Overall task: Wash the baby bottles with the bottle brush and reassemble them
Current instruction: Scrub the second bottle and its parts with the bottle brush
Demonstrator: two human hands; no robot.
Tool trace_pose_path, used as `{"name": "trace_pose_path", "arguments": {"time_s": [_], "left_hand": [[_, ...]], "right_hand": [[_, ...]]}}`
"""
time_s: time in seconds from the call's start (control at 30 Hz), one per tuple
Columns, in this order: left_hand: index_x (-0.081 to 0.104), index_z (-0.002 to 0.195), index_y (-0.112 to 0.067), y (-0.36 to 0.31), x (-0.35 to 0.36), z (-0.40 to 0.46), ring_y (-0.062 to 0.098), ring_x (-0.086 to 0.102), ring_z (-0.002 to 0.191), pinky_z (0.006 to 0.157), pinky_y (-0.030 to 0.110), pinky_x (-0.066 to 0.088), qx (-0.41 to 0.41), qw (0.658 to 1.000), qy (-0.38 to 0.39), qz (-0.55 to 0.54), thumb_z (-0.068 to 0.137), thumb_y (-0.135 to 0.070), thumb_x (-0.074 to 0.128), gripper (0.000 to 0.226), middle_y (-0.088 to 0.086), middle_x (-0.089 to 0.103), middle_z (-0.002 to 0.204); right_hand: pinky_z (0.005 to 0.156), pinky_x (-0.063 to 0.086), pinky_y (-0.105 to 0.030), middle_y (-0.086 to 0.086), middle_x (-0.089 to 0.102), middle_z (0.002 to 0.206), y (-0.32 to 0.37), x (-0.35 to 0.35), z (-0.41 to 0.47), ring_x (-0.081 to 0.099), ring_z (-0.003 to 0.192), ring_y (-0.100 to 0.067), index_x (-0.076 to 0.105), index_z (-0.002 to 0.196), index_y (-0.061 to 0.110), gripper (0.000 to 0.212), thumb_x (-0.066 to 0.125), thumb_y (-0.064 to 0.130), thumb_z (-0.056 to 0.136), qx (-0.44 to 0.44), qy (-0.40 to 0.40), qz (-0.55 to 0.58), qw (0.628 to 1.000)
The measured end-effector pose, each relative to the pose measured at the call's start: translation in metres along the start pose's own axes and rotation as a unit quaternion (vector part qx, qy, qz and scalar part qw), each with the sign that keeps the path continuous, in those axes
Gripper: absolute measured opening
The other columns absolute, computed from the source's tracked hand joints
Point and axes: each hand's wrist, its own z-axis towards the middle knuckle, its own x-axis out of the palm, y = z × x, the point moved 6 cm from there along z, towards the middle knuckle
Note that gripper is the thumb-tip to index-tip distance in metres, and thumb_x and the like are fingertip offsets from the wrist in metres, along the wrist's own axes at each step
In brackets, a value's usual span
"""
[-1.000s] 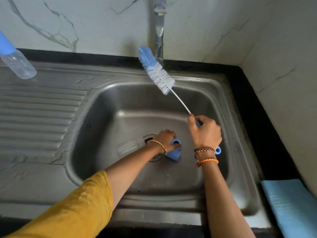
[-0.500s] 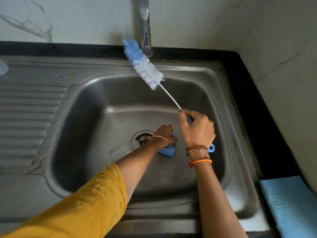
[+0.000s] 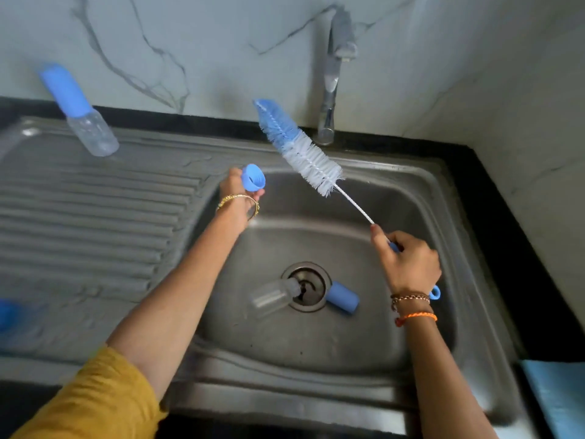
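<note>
Hands: my left hand pinches blue collar; my right hand grips bottle brush.
Sink drain: 1 open bottle, 1 cap, unassembled.
Left of sink: 1 capped bottle.

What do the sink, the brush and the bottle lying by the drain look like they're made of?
The sink looks like brushed stainless steel: grey, dull sheen, pressed ridges. The brush seems to have blue and white nylon-like bristles on a twisted white wire stem. The bottle by the drain looks like clear plastic, since the basin shows through it, though glass can't be ruled out.
</note>
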Motion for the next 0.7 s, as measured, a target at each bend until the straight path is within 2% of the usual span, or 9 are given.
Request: {"name": "trace_pose_path", "arguments": {"time_s": [0.07, 0.1, 0.23, 0.3, 0.37, 0.47, 0.53, 0.63, 0.7], "left_hand": [[0.049, 0.084, -0.009, -0.037, -0.013, 0.009, 0.025, 0.052, 0.073, 0.033, 0.017, 0.042, 0.029, 0.998, -0.021, -0.057, 0.092, -0.015, 0.04, 0.013, 0.008, 0.048, 0.086], [0.05, 0.084, -0.008, -0.051, -0.019, 0.012, 0.025, 0.052, 0.073, 0.034, 0.017, 0.043, 0.042, 0.996, -0.026, -0.08, 0.092, -0.014, 0.041, 0.013, 0.009, 0.05, 0.085], [0.059, 0.057, -0.011, -0.081, -0.031, 0.016, 0.02, 0.057, 0.055, 0.043, 0.02, 0.047, 0.068, 0.992, 0.006, -0.109, 0.087, -0.008, 0.041, 0.035, 0.004, 0.06, 0.058], [0.062, 0.049, -0.012, -0.085, -0.034, 0.014, 0.021, 0.057, 0.054, 0.052, 0.024, 0.05, 0.079, 0.992, 0.017, -0.098, 0.087, -0.012, 0.04, 0.044, 0.002, 0.06, 0.047], [0.063, 0.05, -0.012, -0.089, -0.038, 0.013, 0.021, 0.055, 0.058, 0.059, 0.028, 0.049, 0.093, 0.992, 0.005, -0.083, 0.092, -0.017, 0.04, 0.048, 0.004, 0.059, 0.054], [0.059, 0.085, -0.006, -0.094, -0.044, 0.017, 0.019, 0.052, 0.06, 0.061, 0.029, 0.047, 0.11, 0.993, -0.02, -0.035, 0.095, -0.028, 0.042, 0.029, 0.01, 0.055, 0.082], [0.06, 0.094, -0.011, -0.097, -0.043, 0.018, 0.018, 0.051, 0.061, 0.058, 0.024, 0.044, 0.149, 0.985, -0.016, 0.081, 0.095, -0.032, 0.04, 0.029, 0.008, 0.056, 0.088], [0.061, 0.09, -0.011, -0.093, -0.041, 0.014, 0.022, 0.052, 0.071, 0.068, 0.026, 0.043, 0.179, 0.97, -0.027, 0.165, 0.096, -0.037, 0.039, 0.034, 0.006, 0.054, 0.08], [0.058, 0.073, -0.014, -0.09, -0.038, 0.009, 0.018, 0.051, 0.063, 0.059, 0.024, 0.044, 0.18, 0.975, -0.015, 0.127, 0.097, -0.033, 0.04, 0.036, 0.002, 0.052, 0.069]], "right_hand": [[0.053, 0.034, -0.028, -0.015, 0.058, 0.056, 0.008, -0.002, -0.004, 0.057, 0.061, -0.036, 0.062, 0.064, 0.004, 0.068, 0.043, 0.069, 0.073, -0.065, -0.033, -0.004, 0.997], [0.051, 0.034, -0.026, -0.014, 0.056, 0.051, 0.012, -0.001, -0.006, 0.055, 0.055, -0.037, 0.06, 0.059, 0.004, 0.068, 0.04, 0.067, 0.072, -0.102, -0.045, -0.005, 0.994], [0.045, 0.03, -0.021, -0.01, 0.047, 0.038, 0.028, 0.008, -0.017, 0.05, 0.036, -0.033, 0.051, 0.045, 0.008, 0.057, 0.045, 0.056, 0.076, -0.205, -0.038, -0.036, 0.977], [0.043, 0.028, -0.02, -0.008, 0.045, 0.037, 0.03, 0.012, -0.02, 0.049, 0.035, -0.033, 0.049, 0.045, 0.008, 0.058, 0.044, 0.056, 0.077, -0.216, -0.027, -0.043, 0.975], [0.044, 0.027, -0.019, -0.006, 0.043, 0.036, 0.031, 0.013, -0.021, 0.046, 0.033, -0.031, 0.047, 0.044, 0.009, 0.057, 0.045, 0.055, 0.076, -0.224, -0.03, -0.046, 0.973], [0.042, 0.028, -0.019, -0.005, 0.042, 0.035, 0.029, 0.01, -0.022, 0.045, 0.032, -0.031, 0.045, 0.043, 0.009, 0.057, 0.045, 0.055, 0.076, -0.232, -0.039, -0.048, 0.971], [0.04, 0.029, -0.02, -0.005, 0.043, 0.036, 0.027, 0.009, -0.021, 0.046, 0.033, -0.031, 0.047, 0.043, 0.01, 0.055, 0.046, 0.054, 0.077, -0.233, -0.045, -0.054, 0.97], [0.039, 0.032, -0.022, -0.006, 0.046, 0.037, 0.027, 0.008, -0.021, 0.048, 0.033, -0.031, 0.051, 0.046, 0.011, 0.053, 0.047, 0.052, 0.079, -0.228, -0.045, -0.06, 0.971], [0.04, 0.034, -0.023, -0.008, 0.048, 0.038, 0.027, 0.012, -0.021, 0.05, 0.035, -0.033, 0.053, 0.048, 0.011, 0.052, 0.051, 0.052, 0.078, -0.217, -0.022, -0.07, 0.973]]}}
